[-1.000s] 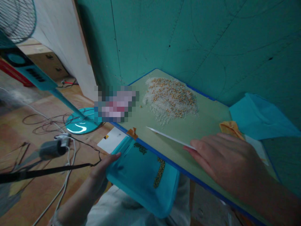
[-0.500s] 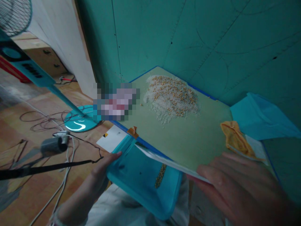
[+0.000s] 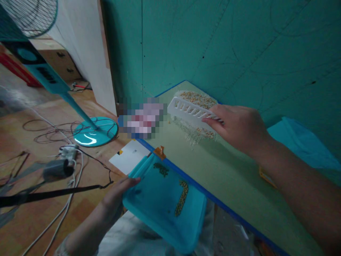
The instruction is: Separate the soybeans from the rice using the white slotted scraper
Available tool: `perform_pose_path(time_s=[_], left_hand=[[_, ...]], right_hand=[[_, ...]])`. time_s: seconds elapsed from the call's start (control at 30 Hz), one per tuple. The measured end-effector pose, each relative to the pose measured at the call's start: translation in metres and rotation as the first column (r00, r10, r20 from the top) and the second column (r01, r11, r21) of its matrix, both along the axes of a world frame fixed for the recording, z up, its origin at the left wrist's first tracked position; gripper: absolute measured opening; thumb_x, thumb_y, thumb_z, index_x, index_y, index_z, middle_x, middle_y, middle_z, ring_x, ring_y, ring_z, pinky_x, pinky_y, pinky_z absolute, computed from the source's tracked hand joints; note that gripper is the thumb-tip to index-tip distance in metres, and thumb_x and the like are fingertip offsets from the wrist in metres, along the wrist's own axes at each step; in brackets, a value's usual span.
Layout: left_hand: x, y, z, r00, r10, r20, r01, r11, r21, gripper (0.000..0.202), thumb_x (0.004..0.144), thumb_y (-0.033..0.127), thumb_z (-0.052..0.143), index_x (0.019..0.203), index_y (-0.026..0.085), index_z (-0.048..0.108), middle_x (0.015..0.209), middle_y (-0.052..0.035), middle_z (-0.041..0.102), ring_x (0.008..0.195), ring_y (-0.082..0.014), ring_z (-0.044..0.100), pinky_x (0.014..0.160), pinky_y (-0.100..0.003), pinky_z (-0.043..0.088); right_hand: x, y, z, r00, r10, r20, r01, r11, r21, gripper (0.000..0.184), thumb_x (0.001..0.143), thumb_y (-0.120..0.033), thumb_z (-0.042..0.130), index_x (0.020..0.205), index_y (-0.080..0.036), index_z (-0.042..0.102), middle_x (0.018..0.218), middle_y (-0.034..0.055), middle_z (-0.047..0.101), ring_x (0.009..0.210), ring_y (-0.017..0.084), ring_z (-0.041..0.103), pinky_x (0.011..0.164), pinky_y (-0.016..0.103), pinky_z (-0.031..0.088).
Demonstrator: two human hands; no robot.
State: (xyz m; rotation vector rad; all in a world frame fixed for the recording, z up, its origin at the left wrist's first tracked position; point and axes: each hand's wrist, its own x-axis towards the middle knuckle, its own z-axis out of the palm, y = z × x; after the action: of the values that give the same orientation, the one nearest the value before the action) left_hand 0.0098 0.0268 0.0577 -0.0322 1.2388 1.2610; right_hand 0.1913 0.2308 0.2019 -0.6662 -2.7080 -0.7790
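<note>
The scene was dim, with a heavy teal cast. The brightest patch lay to the left on the wooden floor (image 3: 34,106), where a white streak of glare sat on the glossy fan base (image 3: 92,137). The right hand (image 3: 237,128) threw a soft shadow onto the tabletop (image 3: 226,177), and its forearm sank into dark blur at the lower right corner. A dark pole (image 3: 53,193) in the near left was out of focus. A pixelated block (image 3: 142,117) masked one patch. Straight lines bowed towards the edges.

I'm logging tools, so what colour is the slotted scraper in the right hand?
White. The slotted scraper in the right hand shows best in the head view.
</note>
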Motion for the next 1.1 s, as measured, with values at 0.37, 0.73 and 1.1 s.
perform_pose_path(time_s=[0.37,0.73,1.1], left_hand=[[-0.017,-0.004,-0.012,1.000,-0.014,-0.006,0.014,1.000,0.015,0.013,0.068,0.022,0.063,0.072,0.013,0.072,0.069,-0.0089,0.076,0.061,-0.0271,0.069,0.061,-0.035,0.057],[-0.014,-0.004,-0.014,0.998,0.005,-0.070,-0.005,1.000,0.003,0.012,0.068,0.020,0.063,0.075,0.019,0.072,0.074,-0.0045,0.076,0.077,-0.0287,0.068,0.064,-0.032,0.055],[-0.013,-0.004,-0.013,0.994,0.028,-0.107,-0.030,0.999,-0.017,0.011,0.068,0.020,0.062,0.069,0.015,0.071,0.067,-0.0066,0.076,0.059,-0.0258,0.069,0.058,-0.033,0.056]], right_hand=[[-0.006,0.004,-0.006,0.992,0.077,0.099,-0.079,0.997,0.016,0.022,0.085,-0.035,0.044,0.077,-0.017,0.054,0.064,0.0022,0.059,0.055,0.014,0.050,0.052,0.027,0.022],[0.007,-0.017,-0.002,0.978,0.137,0.156,-0.135,0.991,-0.018,0.018,0.086,-0.030,0.045,0.079,-0.016,0.056,0.066,0.0033,0.060,0.060,0.017,0.052,0.056,0.029,0.027],[0.030,-0.038,-0.004,0.962,0.240,0.129,-0.230,0.969,-0.091,0.017,0.085,-0.026,0.048,0.075,-0.016,0.058,0.060,0.0008,0.054,0.058,0.015,0.047,0.057,0.029,0.029]])
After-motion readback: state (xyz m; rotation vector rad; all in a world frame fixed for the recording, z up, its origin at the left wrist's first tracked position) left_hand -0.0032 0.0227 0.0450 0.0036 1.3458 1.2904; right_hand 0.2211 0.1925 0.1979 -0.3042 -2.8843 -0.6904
